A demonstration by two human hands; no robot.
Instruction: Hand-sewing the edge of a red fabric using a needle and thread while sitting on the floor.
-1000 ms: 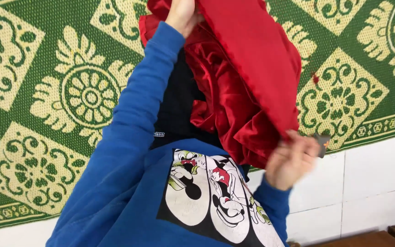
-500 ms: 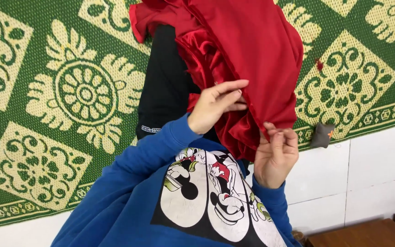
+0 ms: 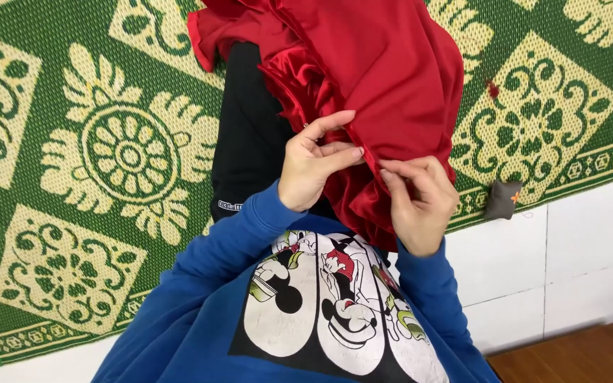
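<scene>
While the left hand and right hand both pinch the red cloth's hem over the lap, the slippery satin could slide free if either pinch loosens.

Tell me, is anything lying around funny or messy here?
A small grey pad lies half off the green mat's edge onto the white tiles, and a red scrap sits loose on the mat. Both hands, left and right, pinch the red cloth.
</scene>
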